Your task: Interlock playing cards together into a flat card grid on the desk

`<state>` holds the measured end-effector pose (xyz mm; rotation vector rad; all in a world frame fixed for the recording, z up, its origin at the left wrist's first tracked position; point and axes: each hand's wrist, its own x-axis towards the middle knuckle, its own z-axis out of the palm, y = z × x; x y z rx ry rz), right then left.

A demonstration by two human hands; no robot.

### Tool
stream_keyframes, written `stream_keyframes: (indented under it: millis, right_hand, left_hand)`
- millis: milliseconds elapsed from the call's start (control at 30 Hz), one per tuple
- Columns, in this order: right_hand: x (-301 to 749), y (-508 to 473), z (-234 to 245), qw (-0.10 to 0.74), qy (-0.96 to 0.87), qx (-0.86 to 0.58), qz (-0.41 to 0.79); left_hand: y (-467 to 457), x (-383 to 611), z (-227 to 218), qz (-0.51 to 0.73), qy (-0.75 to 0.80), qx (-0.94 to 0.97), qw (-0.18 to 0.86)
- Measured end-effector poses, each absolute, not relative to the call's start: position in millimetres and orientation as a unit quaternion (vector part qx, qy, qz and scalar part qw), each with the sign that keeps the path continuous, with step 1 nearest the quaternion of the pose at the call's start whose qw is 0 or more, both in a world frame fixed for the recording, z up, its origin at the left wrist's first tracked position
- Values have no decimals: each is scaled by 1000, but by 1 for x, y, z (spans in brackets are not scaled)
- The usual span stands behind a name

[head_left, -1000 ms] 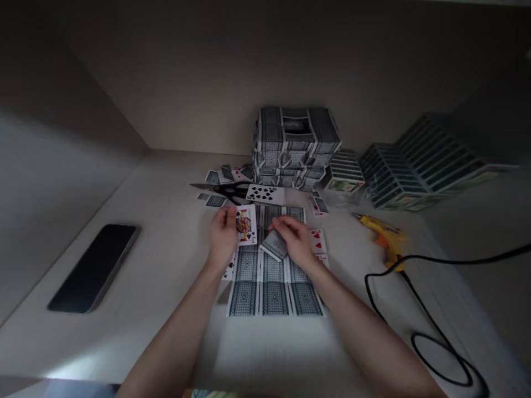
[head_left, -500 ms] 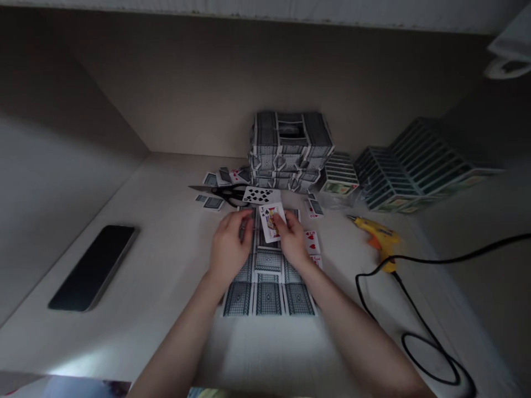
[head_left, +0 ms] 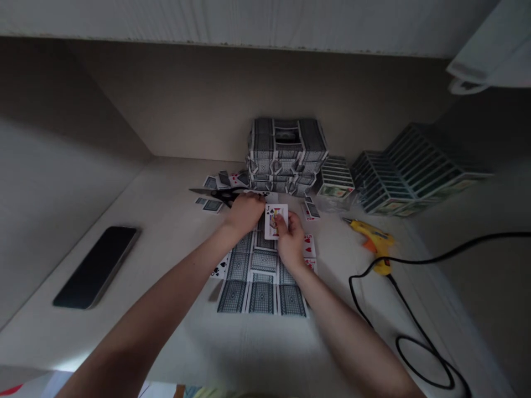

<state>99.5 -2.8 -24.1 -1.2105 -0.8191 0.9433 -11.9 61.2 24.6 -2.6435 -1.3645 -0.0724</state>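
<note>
On the worktop (head_left: 166, 213), the left hand (head_left: 246, 213) (grip unclear), so close, could jog the scissors (head_left: 218, 193); the right hand (head_left: 291, 239) pinches a jack of spades (head_left: 271, 220).

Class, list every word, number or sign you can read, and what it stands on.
"J", spade sign: jack of spades in the right hand.
"5", heart signs: five of hearts.
"J": red jack.
Too small or blurred: black-suited card, any print on yellow glue gun.
</note>
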Motion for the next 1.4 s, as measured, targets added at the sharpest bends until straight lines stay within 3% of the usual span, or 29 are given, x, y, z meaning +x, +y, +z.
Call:
stream_keyframes:
  millis: [400,600,700,833,933,1200,1400]
  right_hand:
    - [105,2,-32,672,-325,-532,398]
    - [105,3,-31,678,-304,-519,423]
    - [103,1,-26,680,-295,-495,454]
    - [103,-2,-21,659,-311,-499,469]
    - [102,-3,-19,632,-343,-505,477]
    - [104,-5,-17,604,-412,-510,453]
    - [108,-2,-21,610,-416,-486,467]
  left_hand:
    - [57,-9,26,1,-382,-918,108]
    - [53,-14,33,-7,-438,-896,73]
    - [52,-21,37,-61,-517,-852,61]
    - [39,-25,37,-272,-597,-754,29]
    - [22,-22,27,-387,-566,-728,3]
    - [-1,-12,-3,-389,-472,-791,-24]
    - [-6,-16,-2,-444,-433,-775,-127]
